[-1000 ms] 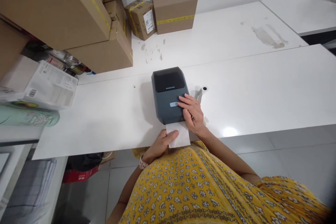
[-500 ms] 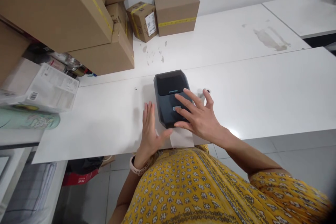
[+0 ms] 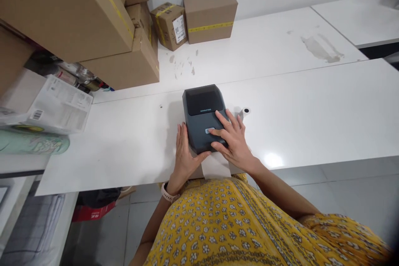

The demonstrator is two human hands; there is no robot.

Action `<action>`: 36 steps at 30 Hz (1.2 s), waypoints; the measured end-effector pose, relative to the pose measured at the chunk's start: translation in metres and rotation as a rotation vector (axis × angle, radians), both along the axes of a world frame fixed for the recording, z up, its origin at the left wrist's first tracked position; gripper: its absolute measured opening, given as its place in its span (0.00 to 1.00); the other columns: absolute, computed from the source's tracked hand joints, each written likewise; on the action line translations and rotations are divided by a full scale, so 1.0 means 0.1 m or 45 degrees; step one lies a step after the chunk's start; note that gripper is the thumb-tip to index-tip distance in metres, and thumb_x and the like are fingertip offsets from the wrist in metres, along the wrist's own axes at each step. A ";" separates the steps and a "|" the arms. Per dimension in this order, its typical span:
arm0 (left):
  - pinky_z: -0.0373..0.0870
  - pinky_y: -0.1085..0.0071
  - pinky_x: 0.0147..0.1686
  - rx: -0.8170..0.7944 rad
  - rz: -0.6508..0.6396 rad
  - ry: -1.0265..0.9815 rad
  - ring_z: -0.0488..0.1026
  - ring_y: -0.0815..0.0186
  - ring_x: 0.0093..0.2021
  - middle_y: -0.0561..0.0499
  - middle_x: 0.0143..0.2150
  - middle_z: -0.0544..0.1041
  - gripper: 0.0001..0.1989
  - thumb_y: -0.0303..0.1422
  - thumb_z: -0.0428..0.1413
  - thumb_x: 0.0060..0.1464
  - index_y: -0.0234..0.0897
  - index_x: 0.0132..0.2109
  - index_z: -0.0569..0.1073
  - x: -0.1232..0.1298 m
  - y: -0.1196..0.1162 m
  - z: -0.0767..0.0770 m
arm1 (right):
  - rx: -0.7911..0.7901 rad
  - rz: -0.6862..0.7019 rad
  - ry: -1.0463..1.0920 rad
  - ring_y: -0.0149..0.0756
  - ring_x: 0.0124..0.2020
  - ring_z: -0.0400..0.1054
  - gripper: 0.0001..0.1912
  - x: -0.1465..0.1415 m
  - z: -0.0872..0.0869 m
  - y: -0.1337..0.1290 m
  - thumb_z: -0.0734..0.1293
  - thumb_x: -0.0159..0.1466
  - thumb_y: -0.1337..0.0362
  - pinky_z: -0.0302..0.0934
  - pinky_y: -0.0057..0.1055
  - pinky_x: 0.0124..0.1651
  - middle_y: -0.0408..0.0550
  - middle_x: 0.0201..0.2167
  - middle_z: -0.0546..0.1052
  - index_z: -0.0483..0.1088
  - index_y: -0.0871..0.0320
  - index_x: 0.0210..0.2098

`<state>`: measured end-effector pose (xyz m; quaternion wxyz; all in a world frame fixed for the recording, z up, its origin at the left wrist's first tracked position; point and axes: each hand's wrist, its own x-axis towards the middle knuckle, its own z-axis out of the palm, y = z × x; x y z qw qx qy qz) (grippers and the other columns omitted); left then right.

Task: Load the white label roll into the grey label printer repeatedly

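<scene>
The white table [image 3: 299, 124] spreads beneath both hands. Beyond them stands a cardboard box [image 3: 210, 14]. The dark printer [image 3: 204, 121] sits between the left hand [image 3: 186, 161], unclenched along its side, thumb at the front edge, and the right hand [image 3: 235, 143], spread loosely over its top. Paper [image 3: 216, 167] lies between the hands, a small roll [image 3: 242, 114] just beyond the right, the button [image 3: 207, 131] under its fingertip.

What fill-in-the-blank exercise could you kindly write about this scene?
1. The button touched by the right hand is light ____ in colour.
2. The left hand touches the dark machine on its ____ side, opposite the small white roll.
3. The paper at the machine's near edge is ____ in colour.
4. The tape on the cardboard boxes is ____.

Missing words: blue; left; white; yellow.
</scene>
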<state>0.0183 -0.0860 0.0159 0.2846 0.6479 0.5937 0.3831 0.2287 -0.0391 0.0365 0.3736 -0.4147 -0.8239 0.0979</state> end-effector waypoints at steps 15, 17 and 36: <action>0.42 0.40 0.78 0.102 0.020 -0.264 0.34 0.44 0.82 0.41 0.83 0.41 0.55 0.47 0.66 0.57 0.48 0.79 0.42 0.09 -0.01 -0.12 | -0.052 0.036 0.244 0.54 0.80 0.45 0.16 -0.08 0.02 -0.01 0.58 0.76 0.52 0.53 0.70 0.74 0.46 0.71 0.69 0.73 0.48 0.54; 0.43 0.41 0.78 0.119 0.017 -0.261 0.34 0.44 0.82 0.41 0.83 0.41 0.55 0.48 0.66 0.57 0.48 0.79 0.41 0.09 -0.01 -0.13 | -0.037 0.033 0.260 0.53 0.79 0.46 0.16 -0.10 0.02 -0.01 0.58 0.76 0.53 0.53 0.69 0.75 0.46 0.70 0.70 0.74 0.49 0.53; 0.51 0.49 0.78 0.185 -0.040 -0.468 0.46 0.48 0.81 0.48 0.82 0.47 0.40 0.53 0.51 0.67 0.50 0.79 0.48 0.08 0.12 0.17 | -0.040 0.004 0.503 0.47 0.70 0.67 0.24 -0.17 0.51 0.11 0.52 0.78 0.48 0.57 0.62 0.75 0.48 0.57 0.81 0.75 0.51 0.52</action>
